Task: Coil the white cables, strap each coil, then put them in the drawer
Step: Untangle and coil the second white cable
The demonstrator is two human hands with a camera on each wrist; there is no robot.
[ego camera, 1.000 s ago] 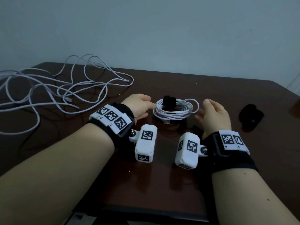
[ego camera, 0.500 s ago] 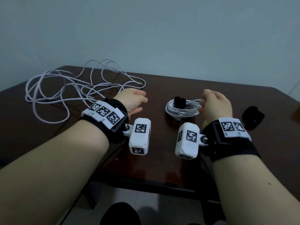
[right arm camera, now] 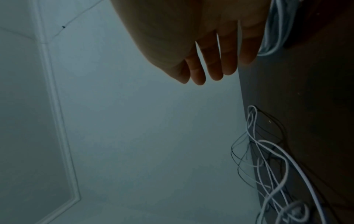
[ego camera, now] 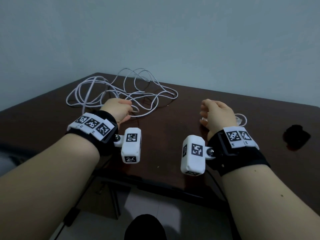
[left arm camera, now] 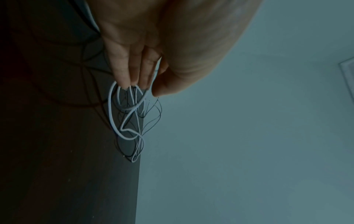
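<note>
A loose white cable (ego camera: 121,90) sprawls over the far left of the dark table (ego camera: 164,135). My left hand (ego camera: 119,110) is at its near edge; in the left wrist view a strand of the loose cable (left arm camera: 122,121) runs between the thumb and the fingers (left arm camera: 122,71), pinched there. A strapped white coil (ego camera: 241,118) lies right of centre, mostly hidden behind my right hand (ego camera: 216,116). The right wrist view shows the coil (right arm camera: 275,30) beside that hand's relaxed fingers (right arm camera: 214,60), which hold nothing.
A black strap (ego camera: 296,137) lies on the table at the far right. The table's near edge (ego camera: 155,181) runs below my wrists, with floor beneath. A pale wall stands behind the table.
My left hand has left the coil and moved left to the loose cable. The right hand now covers most of the coil. The head view has pulled back and shows the table edge.
</note>
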